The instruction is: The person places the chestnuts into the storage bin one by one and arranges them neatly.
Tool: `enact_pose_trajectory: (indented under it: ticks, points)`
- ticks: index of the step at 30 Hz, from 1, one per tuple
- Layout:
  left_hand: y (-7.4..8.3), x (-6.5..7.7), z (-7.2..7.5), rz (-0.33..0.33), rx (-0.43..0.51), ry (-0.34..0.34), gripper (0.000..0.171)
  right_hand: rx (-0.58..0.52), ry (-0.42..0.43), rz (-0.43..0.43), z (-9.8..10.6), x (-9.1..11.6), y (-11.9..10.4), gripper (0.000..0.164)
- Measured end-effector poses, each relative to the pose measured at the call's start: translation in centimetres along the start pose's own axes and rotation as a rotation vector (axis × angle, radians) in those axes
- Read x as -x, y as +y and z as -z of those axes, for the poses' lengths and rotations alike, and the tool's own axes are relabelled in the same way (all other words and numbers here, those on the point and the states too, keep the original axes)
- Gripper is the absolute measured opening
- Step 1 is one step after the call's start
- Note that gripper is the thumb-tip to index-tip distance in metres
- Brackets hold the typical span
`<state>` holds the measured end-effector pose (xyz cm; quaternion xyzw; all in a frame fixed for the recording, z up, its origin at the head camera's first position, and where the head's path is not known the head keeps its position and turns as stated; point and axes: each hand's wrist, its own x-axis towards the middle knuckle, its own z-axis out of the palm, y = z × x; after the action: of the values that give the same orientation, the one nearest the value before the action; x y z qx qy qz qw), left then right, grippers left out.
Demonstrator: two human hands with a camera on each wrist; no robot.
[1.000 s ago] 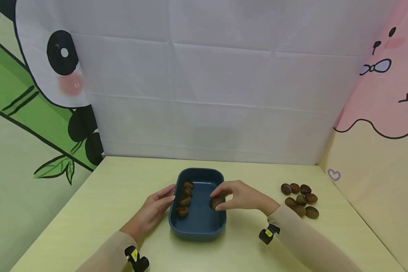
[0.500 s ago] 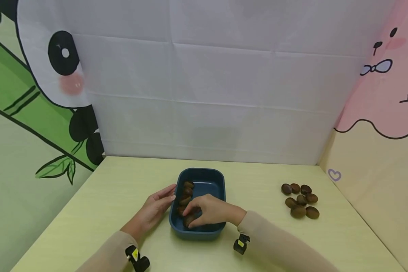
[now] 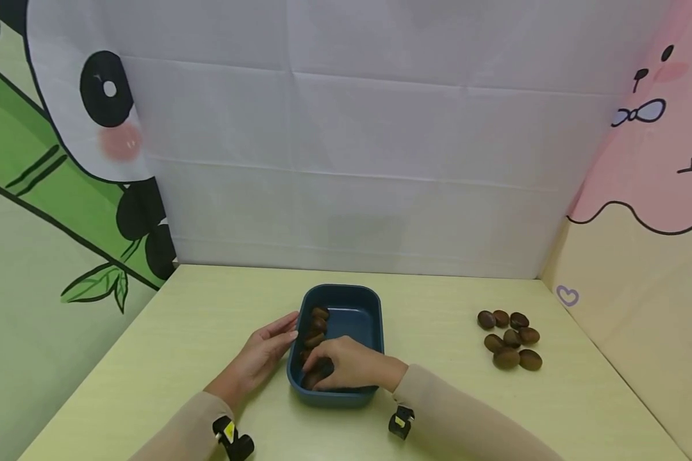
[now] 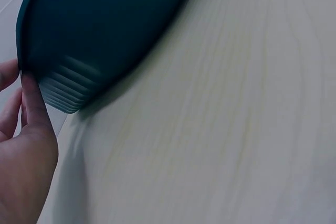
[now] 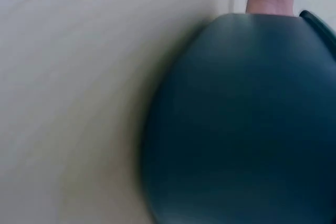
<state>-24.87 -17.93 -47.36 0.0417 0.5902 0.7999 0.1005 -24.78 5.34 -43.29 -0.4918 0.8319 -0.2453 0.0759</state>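
Note:
A dark blue rectangular box [image 3: 354, 320] stands on the table with a row of chestnuts [image 3: 317, 325] along its inner left wall. My left hand [image 3: 259, 352] touches the box's left side from outside, its fingers extended; in the left wrist view the thumb [image 4: 34, 98] meets the rim. Inside the box, at the near left corner, my right hand [image 3: 346, 363] pinches a chestnut [image 3: 311, 379] between thumb and fingers, low by the row's near end. The hand covers part of the row. In the right wrist view the box's outer wall [image 5: 241, 119] hides the fingers.
Several more chestnuts [image 3: 507, 339] lie loosely grouped on the table at the right. A white sheet [image 3: 346, 160] rises along the table's back edge. Each sleeve end carries a small black camera, such as the right one [image 3: 401, 422].
My right hand has carried a chestnut from the box's right side to its near left corner, then slightly lower. The left hand and the box have kept their places.

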Motion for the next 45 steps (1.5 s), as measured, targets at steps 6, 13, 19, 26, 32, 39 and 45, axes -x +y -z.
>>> enact_pose_trajectory:
  ticks: [6, 13, 19, 26, 32, 39, 45]
  points:
    - [0.0, 0.0, 0.0, 0.000, 0.008, 0.004, 0.061, -0.006, -0.017, -0.032, 0.5, 0.2, 0.1, 0.029]
    - [0.1, 0.0, -0.1, 0.009, 0.020, 0.010, 0.060, -0.069, -0.021, -0.036, 0.1, -0.3, 0.0, 0.027]
    - [0.0, 0.0, -0.2, 0.003, 0.014, -0.005, 0.059, -0.098, -0.006, -0.047, 0.0, -0.5, -0.1, 0.026]
    - [-0.1, -0.2, 0.0, -0.002, 0.017, -0.001, 0.060, -0.098, -0.018, -0.059, 0.4, -0.3, -0.1, 0.028]
    - [-0.2, -0.4, 0.0, 0.008, 0.046, 0.008, 0.059, -0.123, -0.005, -0.083, 1.7, 0.5, 0.2, 0.030]
    - [-0.3, -0.4, 0.0, 0.000, 0.029, 0.000, 0.060, -0.137, 0.042, -0.101, 4.1, 2.5, 1.1, 0.032]
    - [-0.2, -0.3, 0.0, 0.007, 0.036, -0.006, 0.059, -0.194, 0.104, -0.152, 6.3, 5.0, 2.1, 0.031]
